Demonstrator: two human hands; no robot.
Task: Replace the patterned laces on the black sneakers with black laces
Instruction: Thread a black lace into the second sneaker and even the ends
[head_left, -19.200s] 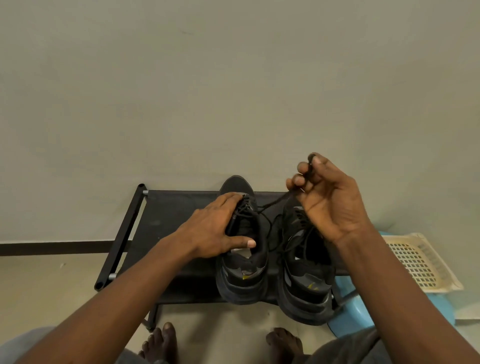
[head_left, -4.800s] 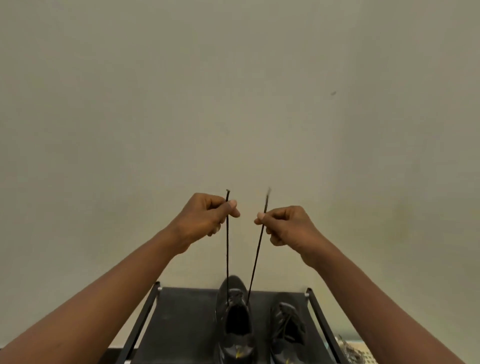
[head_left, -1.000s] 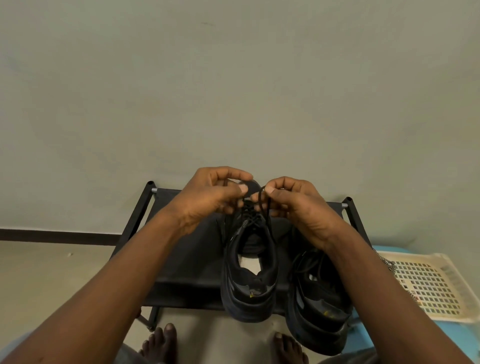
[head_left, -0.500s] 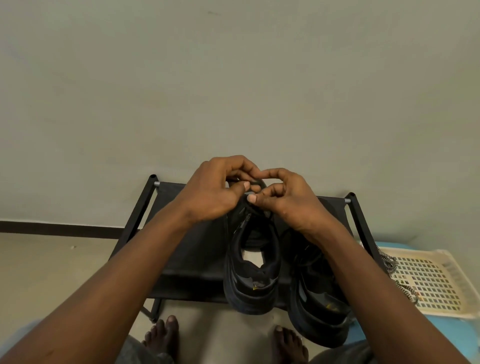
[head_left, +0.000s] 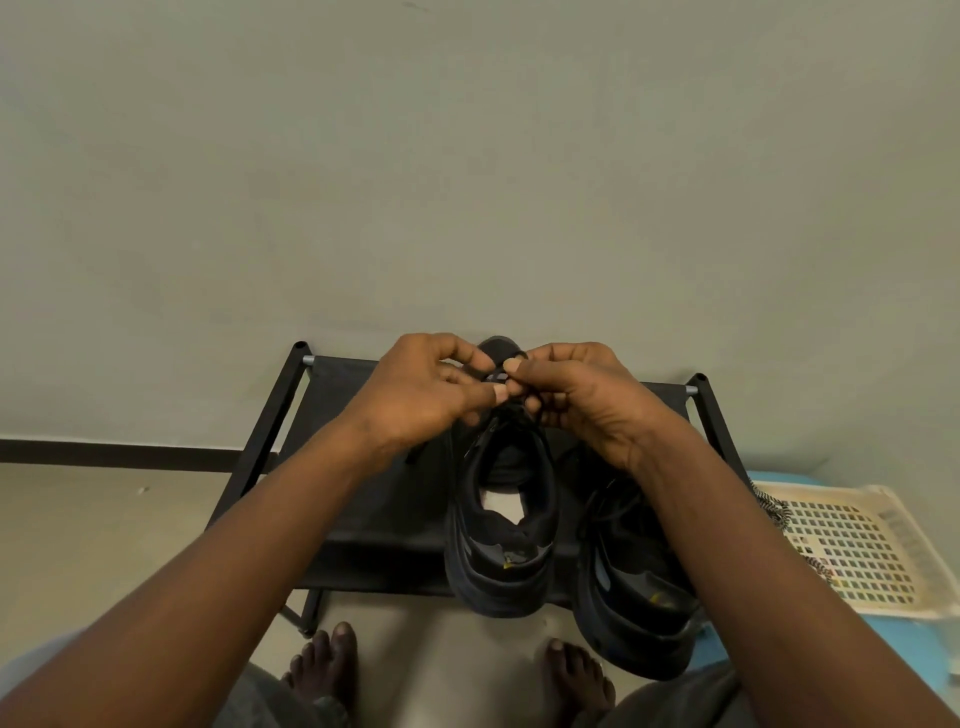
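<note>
View: head camera, looking down.
Laced sneaker (head_left: 501, 545): stood on the rack (head_left: 363, 493), toe toward the back edge, heel over the front edge.
Second sneaker (head_left: 639, 613): just beside it at the rack's right front corner, heel overhanging.
Black lace (head_left: 511, 413): at the first sneaker's top eyelets, between both hands.
Left hand (head_left: 421, 395): fingers (head_left: 498, 392) curled, pinching the lace.
Right hand (head_left: 587, 400): fingers pinching the other run, touching the left hand's.
Patterned laces (head_left: 774, 506): off the shoes, draped over the basket (head_left: 857, 551) rim.
Handling: lace judged light, limp and thin, best pinched near its ends. The sneaker may shift under a pull.
Change: seconds before, both ends were held high and taut. The hands had since dropped to the tongue, apparently knotting.
</note>
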